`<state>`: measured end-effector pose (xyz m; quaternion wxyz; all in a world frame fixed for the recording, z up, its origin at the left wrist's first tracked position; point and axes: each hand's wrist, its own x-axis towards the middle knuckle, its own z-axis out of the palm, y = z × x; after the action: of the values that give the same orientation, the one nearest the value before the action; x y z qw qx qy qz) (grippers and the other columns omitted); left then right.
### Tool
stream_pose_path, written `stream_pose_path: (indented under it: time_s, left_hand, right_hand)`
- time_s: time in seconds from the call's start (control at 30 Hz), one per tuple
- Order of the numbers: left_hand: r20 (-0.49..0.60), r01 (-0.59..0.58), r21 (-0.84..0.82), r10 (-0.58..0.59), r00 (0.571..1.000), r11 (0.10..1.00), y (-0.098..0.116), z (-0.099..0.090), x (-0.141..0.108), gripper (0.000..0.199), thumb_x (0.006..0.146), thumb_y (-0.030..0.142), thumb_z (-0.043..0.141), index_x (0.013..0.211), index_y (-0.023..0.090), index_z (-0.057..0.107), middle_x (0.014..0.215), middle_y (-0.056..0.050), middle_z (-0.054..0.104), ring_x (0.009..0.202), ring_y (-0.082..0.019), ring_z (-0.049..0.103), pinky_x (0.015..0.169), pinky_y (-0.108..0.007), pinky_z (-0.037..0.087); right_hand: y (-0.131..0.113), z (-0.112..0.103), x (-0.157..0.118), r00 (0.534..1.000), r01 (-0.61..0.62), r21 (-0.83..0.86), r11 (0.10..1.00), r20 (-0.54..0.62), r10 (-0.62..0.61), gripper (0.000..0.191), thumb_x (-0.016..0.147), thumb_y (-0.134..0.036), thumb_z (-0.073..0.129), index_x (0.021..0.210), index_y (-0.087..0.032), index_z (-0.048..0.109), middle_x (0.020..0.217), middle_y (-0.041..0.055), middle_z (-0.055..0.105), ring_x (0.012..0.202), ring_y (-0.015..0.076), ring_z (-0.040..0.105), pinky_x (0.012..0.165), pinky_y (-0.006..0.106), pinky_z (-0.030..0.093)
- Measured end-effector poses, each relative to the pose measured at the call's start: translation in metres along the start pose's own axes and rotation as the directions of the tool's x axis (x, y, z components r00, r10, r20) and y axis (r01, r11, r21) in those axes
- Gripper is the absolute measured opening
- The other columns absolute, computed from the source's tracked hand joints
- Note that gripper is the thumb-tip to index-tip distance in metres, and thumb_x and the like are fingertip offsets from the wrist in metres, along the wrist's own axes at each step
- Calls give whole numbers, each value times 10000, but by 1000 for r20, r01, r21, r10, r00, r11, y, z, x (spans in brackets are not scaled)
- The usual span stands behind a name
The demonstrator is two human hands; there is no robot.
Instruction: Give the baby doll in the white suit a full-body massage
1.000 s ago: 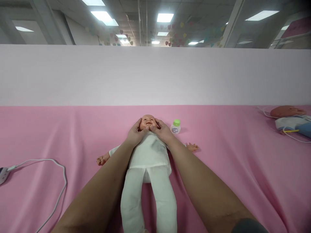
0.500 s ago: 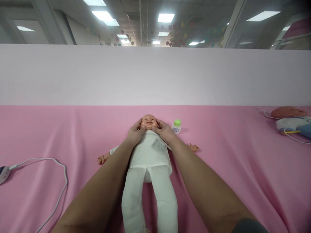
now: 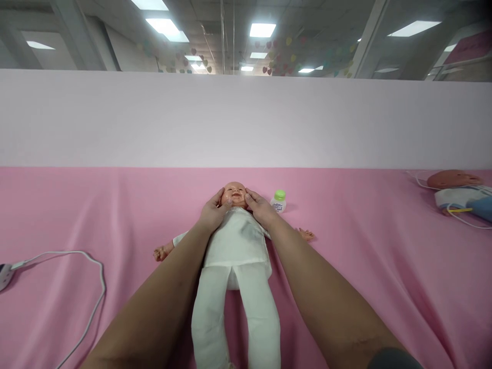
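Observation:
A baby doll (image 3: 236,238) with a white cloth body lies on its back, face up, its arms spread out and its legs toward me. My left hand (image 3: 214,210) cups the left side of its head, with the thumb on the cheek near the chin. On the other side of the face, my right hand (image 3: 260,207) rests its thumb and fingers against the cheek. Between the two hands the doll's face (image 3: 234,193) stays visible. Just right of my right hand stands a small clear bottle with a green cap (image 3: 279,201).
Pink cloth (image 3: 346,230) covers the table, with a white wall panel (image 3: 246,120) behind it. A white cable (image 3: 102,279) runs from a power strip (image 3: 5,277) at the left. Another doll (image 3: 453,179) in white and blue clothing lies at the far right among thin cords.
My right thumb has shifted from beside the doll's chin up to its cheek. My left hand remains at the head, and the doll's body lies as before.

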<state>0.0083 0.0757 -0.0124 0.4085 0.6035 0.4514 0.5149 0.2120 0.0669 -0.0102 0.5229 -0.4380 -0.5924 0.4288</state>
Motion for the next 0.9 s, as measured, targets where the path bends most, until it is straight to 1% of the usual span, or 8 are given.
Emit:
stream_pose_path:
  time_s: [0.1,0.2,0.33,0.47,0.53,0.67,0.77,0.9]
  left_hand:
    - [4,3,100,-4,1000,995,5,0,-3,899,821,495,832,1582,215,445,1502,-110,599,1359,-304,581,1156,-406,453]
    - [8,-3,149,2,1000,989,10,1,-5,944,797,469,851,1593,199,424,1483,-114,615,1331,-313,604,1126,-390,482]
    - [13,-7,143,6,1000,990,13,3,-6,915,817,408,833,1598,187,412,1495,-112,604,1330,-303,605,1134,-387,478]
    - [18,-5,53,4,1000,999,7,2,-3,863,844,354,795,1592,157,413,1518,-122,581,1374,-295,566,1166,-399,446]
    - [19,-3,-8,3,1000,1000,2,2,0,844,858,365,775,1589,145,414,1535,-132,562,1394,-295,546,1182,-416,427]
    - [17,-19,-94,20,1000,995,-9,2,7,831,876,397,746,1592,146,407,1556,-126,538,1434,-281,507,1209,-410,390]
    - [19,3,-119,0,1000,993,-13,3,8,784,920,395,701,1598,141,400,1566,-126,526,1449,-278,490,1217,-402,377]
    - [-12,61,-99,-63,998,993,-7,3,5,637,1005,402,584,1580,168,443,1576,-110,516,1448,-273,492,1200,-404,399]
  right_hand:
    - [1,3,0,999,-18,-124,992,-44,12,811,805,-646,775,1503,-314,526,1501,54,597,1377,297,560,1198,491,404]
    - [5,8,1,997,-17,-155,988,-81,4,923,719,-579,869,1512,-299,491,1428,74,646,1277,295,631,1132,480,473]
    - [8,9,3,998,-5,-103,995,-56,0,886,710,-523,886,1477,-282,514,1388,76,670,1239,277,653,1115,472,487]
    - [3,3,3,1000,3,-64,998,-2,-3,841,772,-466,850,1511,-268,500,1472,82,619,1316,277,611,1141,459,469]
    - [0,0,2,999,11,-62,998,31,-9,785,826,-485,804,1523,-282,504,1505,63,597,1367,275,573,1180,459,432]
    - [-1,-5,1,997,18,-24,1000,79,-16,689,900,-604,697,1506,-318,539,1520,12,586,1408,265,538,1224,460,378]
    - [1,-2,3,996,-24,57,998,88,19,663,940,-641,617,1505,-301,543,1456,22,644,1325,260,611,1184,466,432]
    - [0,4,3,995,-65,195,979,81,50,611,969,-640,547,1469,-291,581,1414,36,675,1246,265,664,1111,458,505]
